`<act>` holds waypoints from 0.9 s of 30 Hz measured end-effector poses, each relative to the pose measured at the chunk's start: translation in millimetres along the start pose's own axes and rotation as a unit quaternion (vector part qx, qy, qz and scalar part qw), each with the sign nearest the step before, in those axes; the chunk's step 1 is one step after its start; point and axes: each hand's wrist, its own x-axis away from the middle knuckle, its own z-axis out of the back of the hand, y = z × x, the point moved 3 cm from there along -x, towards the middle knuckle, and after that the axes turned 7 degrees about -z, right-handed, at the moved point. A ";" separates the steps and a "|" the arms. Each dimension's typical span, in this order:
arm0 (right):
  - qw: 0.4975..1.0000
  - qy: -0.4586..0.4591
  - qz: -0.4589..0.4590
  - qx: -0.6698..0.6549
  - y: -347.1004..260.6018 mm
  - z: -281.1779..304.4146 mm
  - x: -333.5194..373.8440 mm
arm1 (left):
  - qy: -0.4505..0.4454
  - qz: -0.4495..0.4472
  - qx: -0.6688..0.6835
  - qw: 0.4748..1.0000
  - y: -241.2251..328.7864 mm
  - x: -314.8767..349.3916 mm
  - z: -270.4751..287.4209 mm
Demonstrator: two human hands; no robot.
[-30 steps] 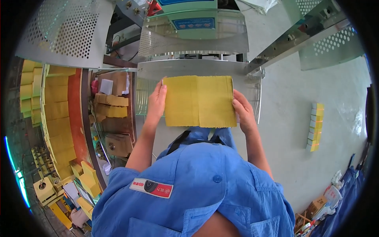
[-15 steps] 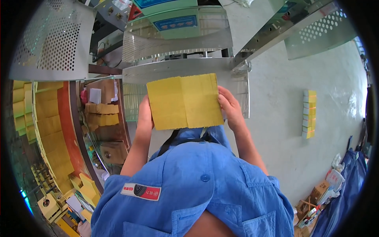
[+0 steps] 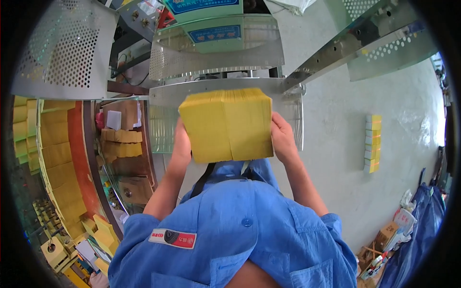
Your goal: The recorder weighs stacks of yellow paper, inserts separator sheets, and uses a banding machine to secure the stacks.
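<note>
A thick stack of yellow paper [image 3: 229, 132] is held up in front of my body, with a seam down the middle of its near face. Its many sheet edges show along the top. My left hand [image 3: 181, 144] presses against the stack's left side, its fingers partly hidden behind it. On the opposite side my right hand [image 3: 283, 139] grips the edge, thumb toward the front. Just beyond the stack lies a curved metal tray [image 3: 163, 89] of a machine.
A clear guard [image 3: 216, 57] and a slanted metal beam [image 3: 345, 48] stand ahead. Perforated metal [image 3: 72, 53] is at far left, above rows of yellow paper [image 3: 60, 158]. Bundled stacks [image 3: 372, 144] lie on the floor at right, near a blue cloth [image 3: 418, 225].
The stack has tilted, so its layered top edges now show where mostly a flat face was seen. Both hands keep hold of its sides and sit slightly lower in view.
</note>
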 end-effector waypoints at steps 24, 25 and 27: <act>0.980 0.052 0.109 -0.161 -11.0 -4.9 -27.3 | -0.069 -0.155 -0.054 0.984 -28.1 -23.3 -5.3; 0.976 0.044 0.133 -0.166 -21.2 -1.6 -24.1 | -0.076 -0.166 -0.074 0.980 -16.1 -20.2 -5.2; 0.982 0.068 0.164 0.061 -38.4 9.5 -14.5 | -0.080 -0.172 -0.096 0.977 10.9 -13.9 -2.1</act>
